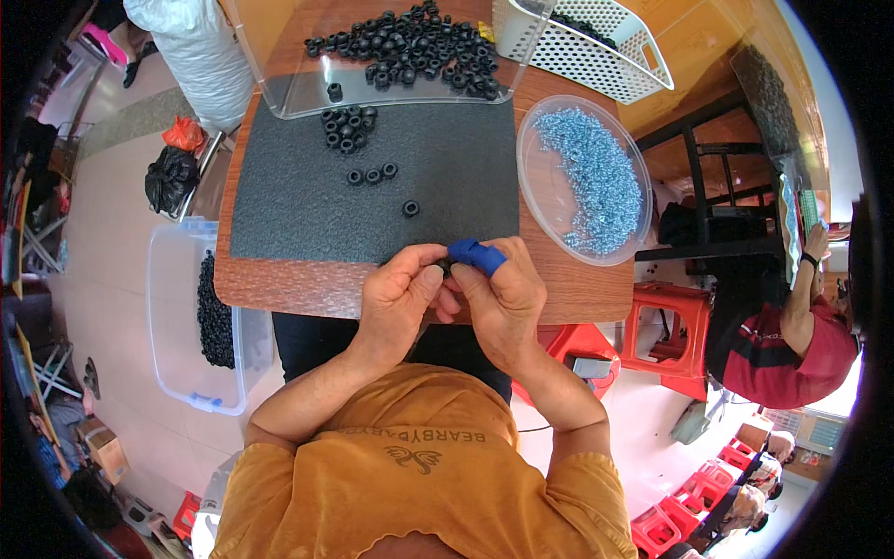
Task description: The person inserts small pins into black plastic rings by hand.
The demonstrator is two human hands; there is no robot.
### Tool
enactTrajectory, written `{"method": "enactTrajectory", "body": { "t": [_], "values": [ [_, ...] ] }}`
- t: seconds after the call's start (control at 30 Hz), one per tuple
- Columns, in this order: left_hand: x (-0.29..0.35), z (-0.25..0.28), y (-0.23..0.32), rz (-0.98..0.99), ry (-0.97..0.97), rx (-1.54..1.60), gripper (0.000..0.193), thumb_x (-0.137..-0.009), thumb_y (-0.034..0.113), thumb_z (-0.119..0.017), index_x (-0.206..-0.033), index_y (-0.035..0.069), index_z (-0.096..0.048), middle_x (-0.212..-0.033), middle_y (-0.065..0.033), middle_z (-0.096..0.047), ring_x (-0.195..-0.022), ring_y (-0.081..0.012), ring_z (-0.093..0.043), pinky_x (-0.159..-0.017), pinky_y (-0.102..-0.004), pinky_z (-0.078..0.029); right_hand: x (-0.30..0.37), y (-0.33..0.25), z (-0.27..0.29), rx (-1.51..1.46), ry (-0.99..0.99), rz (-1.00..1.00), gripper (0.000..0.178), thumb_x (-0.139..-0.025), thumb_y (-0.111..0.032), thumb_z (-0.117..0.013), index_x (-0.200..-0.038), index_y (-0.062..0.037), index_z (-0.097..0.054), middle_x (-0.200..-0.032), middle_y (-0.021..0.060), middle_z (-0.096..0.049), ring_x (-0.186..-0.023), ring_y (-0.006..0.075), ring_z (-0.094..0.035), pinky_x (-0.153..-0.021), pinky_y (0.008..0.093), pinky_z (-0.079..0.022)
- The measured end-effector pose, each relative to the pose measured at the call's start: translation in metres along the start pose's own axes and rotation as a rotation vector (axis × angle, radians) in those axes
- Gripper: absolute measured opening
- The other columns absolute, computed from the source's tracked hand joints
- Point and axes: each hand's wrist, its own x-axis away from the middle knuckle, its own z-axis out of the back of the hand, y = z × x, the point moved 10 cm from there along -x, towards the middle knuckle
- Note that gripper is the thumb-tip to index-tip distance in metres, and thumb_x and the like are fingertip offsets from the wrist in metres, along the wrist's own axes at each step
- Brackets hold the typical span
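Take the black foam mat (307,214) as your landmark. At its near edge your left hand (400,289) pinches shut on a small black ring (444,267), your right hand (498,289), its forefinger wrapped in blue tape, closed against it. A slip could drop the ring off the bench (577,289). Beyond lie 5 loose rubbery rings (377,174); right, a clear dish of shiny screws (591,177).

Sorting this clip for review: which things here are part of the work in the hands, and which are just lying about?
In use:
left hand and right hand, pinching a small black ring
loose black rings on the dark mat
clear tray of rings
bowl of silvery screws

Lying about:
white basket
floor bin
red stools
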Motion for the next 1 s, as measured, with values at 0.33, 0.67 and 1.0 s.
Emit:
{"method": "enactTrajectory", "body": {
  "t": [0.33,0.67,1.0],
  "values": [
    [-0.006,0.005,0.0,0.011,0.02,-0.011,0.021,-0.093,0.012,-0.05,-0.107,-0.003,-0.052,-0.077,-0.0096,-0.062,-0.061,-0.0144,-0.061,-0.055,-0.0262,-0.052,0.007,0.003,0.002,0.02,0.051,-0.022,0.022,-0.07,0.004,-0.065,-0.09,-0.0057,-0.064,-0.082,0.0096,-0.059,-0.076,0.0273,-0.053,-0.065,0.0354,-0.043],
    [-0.011,0.014,-0.01,0.132,0.107,0.194,0.012,-0.088,0.008,-0.054,-0.091,-0.003,-0.058,-0.073,-0.0093,-0.063,-0.059,-0.0119,-0.061,-0.052,-0.0243,-0.052,-0.001,-0.001,0.002,-0.021,-0.015,-0.018,0.028,-0.067,-0.001,-0.07,-0.093,-0.0005,-0.06,-0.083,0.0111,-0.058,-0.077,0.0292,-0.053,-0.064,0.0359,-0.044],
    [-0.01,0.008,-0.007,0.14,0.157,0.195,0.011,-0.088,0.008,-0.055,-0.089,-0.002,-0.059,-0.075,-0.0075,-0.063,-0.062,-0.0115,-0.061,-0.059,-0.0235,-0.052,0.001,-0.021,-0.018,0.29,-0.097,0.335,0.033,-0.056,-0.008,-0.071,-0.084,0.0042,-0.056,-0.081,0.0143,-0.055,-0.073,0.0315,-0.051,-0.057,0.0404,-0.042]
  ]
}}
